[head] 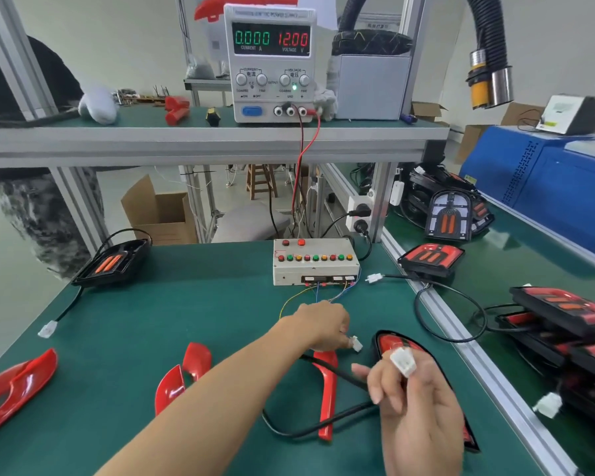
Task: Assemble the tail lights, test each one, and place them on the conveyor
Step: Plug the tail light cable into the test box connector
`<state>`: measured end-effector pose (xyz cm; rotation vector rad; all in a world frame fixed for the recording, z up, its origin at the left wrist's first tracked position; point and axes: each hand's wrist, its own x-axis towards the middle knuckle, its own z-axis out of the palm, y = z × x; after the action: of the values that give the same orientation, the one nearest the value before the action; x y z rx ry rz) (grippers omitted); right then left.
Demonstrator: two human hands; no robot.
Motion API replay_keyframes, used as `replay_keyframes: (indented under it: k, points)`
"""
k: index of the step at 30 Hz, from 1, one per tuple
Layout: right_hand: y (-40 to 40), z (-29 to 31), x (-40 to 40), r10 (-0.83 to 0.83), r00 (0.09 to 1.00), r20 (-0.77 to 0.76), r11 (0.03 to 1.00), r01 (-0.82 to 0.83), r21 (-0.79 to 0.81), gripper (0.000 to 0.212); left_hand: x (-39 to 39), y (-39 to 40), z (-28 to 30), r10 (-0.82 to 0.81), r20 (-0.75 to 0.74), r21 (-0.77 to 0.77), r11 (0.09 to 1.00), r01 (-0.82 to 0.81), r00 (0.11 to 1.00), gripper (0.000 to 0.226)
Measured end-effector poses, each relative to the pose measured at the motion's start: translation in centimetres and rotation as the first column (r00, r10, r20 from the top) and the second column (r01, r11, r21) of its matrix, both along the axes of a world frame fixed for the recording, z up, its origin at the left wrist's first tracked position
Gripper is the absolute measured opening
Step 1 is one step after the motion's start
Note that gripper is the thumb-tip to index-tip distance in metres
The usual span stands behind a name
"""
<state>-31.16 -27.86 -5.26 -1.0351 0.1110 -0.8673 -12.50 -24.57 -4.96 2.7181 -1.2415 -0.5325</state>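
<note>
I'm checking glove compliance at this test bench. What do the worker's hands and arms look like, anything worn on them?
Both hands are bare: no gloves on the left hand or the right hand. The left forearm is uncovered as far as the frame's lower edge, with no sleeve, watch or wrist strap in view. No rings show.

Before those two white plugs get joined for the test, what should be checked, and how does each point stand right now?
1. Power supply on: ok, it reads 12.00 volts and 0.000 amps.
2. Lamp's white plug in hand: ok, the right hand pinches it, open end facing up.
3. Tester's plug in hand: ok, the left hand holds it by its coloured wires.
4. Plugs lined up: not ok, they sit apart and are not facing each other.
5. Lamp cable free: cannot tell, it loops across a red cover.
6. Tester box ready: cannot tell, its lights cannot be read as lit or unlit.
</note>
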Motion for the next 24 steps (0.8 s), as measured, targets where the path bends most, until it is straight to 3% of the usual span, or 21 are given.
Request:
replay_keyframes:
  k: [2,4,9,16,24]
  points:
    - [-0.9,-0.2,0.6,-0.059,0.997,-0.058,0.998,0.06,0.02,0.045,0.0,0.6,0.0,0.004,-0.008,-0.098,0.995,-0.005,1.0,0.031]
    - [-1.8,-0.4,1.1,-0.123,0.981,-0.149,0.992,0.122,-0.016,0.036,0.4,1.9,0.7,0.024,-0.146,-0.286,0.956,-0.065,0.989,0.028]
    - [-3.3,-0.5,2.6,-0.216,0.928,-0.303,0.933,0.105,-0.344,0.017,1.6,6.0,3.2,-0.005,-0.404,-0.572,0.781,-0.249,0.915,0.027]
    - [-3.3,0.9,6.3,-0.316,0.819,-0.478,0.817,-0.021,-0.576,0.01,1.7,7.1,2.6,-0.056,-0.546,-0.634,0.679,-0.369,0.836,0.015]
    - [-3.7,1.1,7.4,-0.337,0.788,-0.515,0.781,-0.072,-0.62,0.011,1.8,7.0,1.1,-0.09,-0.56,-0.678,0.62,-0.394,0.823,0.017]
